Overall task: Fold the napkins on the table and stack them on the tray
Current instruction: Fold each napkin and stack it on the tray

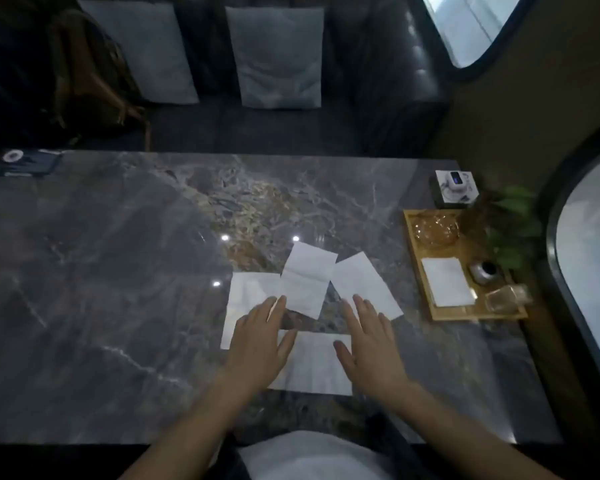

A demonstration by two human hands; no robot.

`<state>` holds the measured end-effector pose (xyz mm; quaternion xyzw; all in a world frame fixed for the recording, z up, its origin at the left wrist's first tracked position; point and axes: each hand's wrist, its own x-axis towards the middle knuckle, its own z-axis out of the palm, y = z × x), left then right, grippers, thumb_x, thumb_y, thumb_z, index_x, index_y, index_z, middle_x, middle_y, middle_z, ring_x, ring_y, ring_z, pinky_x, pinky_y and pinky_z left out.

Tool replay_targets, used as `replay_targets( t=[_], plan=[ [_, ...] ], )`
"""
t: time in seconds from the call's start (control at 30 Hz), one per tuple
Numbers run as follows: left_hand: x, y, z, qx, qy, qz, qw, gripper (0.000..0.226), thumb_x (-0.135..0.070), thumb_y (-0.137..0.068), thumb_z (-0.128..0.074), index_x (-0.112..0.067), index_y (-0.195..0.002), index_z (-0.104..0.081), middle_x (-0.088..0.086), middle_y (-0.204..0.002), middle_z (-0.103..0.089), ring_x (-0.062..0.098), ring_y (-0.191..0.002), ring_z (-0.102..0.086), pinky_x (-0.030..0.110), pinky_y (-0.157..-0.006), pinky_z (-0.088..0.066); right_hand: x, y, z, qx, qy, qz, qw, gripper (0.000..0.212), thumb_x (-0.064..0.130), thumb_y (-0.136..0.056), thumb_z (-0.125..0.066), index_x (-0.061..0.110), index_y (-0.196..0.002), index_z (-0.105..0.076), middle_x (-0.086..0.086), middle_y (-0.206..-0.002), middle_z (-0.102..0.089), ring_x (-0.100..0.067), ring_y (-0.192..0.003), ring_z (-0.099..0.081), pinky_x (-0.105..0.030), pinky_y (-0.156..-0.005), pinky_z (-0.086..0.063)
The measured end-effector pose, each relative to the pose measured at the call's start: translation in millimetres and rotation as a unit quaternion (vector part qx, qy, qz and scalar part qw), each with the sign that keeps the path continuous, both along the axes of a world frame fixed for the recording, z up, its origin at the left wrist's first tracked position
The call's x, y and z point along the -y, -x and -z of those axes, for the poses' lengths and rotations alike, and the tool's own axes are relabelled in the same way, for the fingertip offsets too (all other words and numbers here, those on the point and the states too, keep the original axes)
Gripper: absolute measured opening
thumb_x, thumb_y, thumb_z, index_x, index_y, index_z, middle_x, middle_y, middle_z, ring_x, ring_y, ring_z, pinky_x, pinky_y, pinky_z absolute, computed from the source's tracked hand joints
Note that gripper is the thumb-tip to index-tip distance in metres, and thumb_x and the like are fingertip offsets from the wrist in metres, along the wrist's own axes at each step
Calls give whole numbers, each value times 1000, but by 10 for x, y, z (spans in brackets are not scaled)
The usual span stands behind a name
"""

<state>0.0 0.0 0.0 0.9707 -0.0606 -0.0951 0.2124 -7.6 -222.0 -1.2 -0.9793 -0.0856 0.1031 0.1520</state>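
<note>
Several white napkins lie flat on the marble table (118, 271). The nearest napkin (314, 363) lies between my hands. A left napkin (245, 299) is partly under my left hand (260, 344). A creased middle napkin (307, 278) and a right napkin (362, 284) lie beyond my fingertips. My right hand (368, 344) hovers flat with its fingers apart over the right edge of the nearest napkin. Both hands hold nothing. A folded napkin (447, 285) rests on the wooden tray (420, 258) at the right.
The tray also carries an amber glass bowl (435, 226), a small metal pot (485, 271) and a clear glass (508, 297). A white boxed device (456, 188) and a green plant (510, 233) stand behind it. A dark sofa with two grey cushions (278, 57) faces the table.
</note>
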Motion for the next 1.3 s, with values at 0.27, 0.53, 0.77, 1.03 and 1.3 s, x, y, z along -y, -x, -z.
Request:
replay_targets(
  t=[0.27, 0.53, 0.77, 1.03, 1.3],
  plan=[
    [-130, 343, 276, -144, 131, -144, 970, 55, -45, -94, -58, -19, -142, -48, -2, -126, -60, 14, -108, -60, 33, -94, -52, -39, 242, 291, -125, -14, 120, 985, 63, 56, -85, -40, 25, -140, -39, 1, -137, -48, -22, -124, -49, -45, -102, -45],
    [-102, 397, 363, -179, 133, -214, 951, 30, -46, -83, -71, -23, -92, -55, -6, -87, -60, 10, -76, -59, 32, -70, -54, -48, 151, 258, -139, 29, 83, 986, 60, 45, -87, -52, 22, -140, -40, -1, -134, -49, -24, -118, -51, -40, -98, -46],
    [41, 411, 359, -177, 86, -293, 936, 37, -49, -74, -78, -22, -87, -58, -4, -89, -62, 15, -79, -59, 28, -62, -40, 39, -75, 346, -131, 47, -66, 988, 57, 41, -90, -53, 23, -142, -37, 0, -144, -40, -23, -129, -40, -38, -107, -36],
    [131, 417, 394, -154, 82, -339, 924, 19, -40, -67, -81, -28, -71, -68, -5, -81, -71, 14, -74, -65, 29, -66, -50, -2, -221, 444, -158, 9, -55, 986, 47, 35, -80, -63, 24, -124, -49, -1, -123, -53, -23, -112, -48, -36, -94, -43],
    [185, 400, 394, -142, 128, -340, 921, 18, -21, -76, -74, -21, -63, -62, -7, -66, -67, 11, -63, -61, 23, -55, -38, -39, -240, 476, -194, -58, -12, 979, 20, 25, -82, -61, 15, -95, -50, -5, -90, -62, -25, -83, -60, -35, -69, -49]
  ],
)
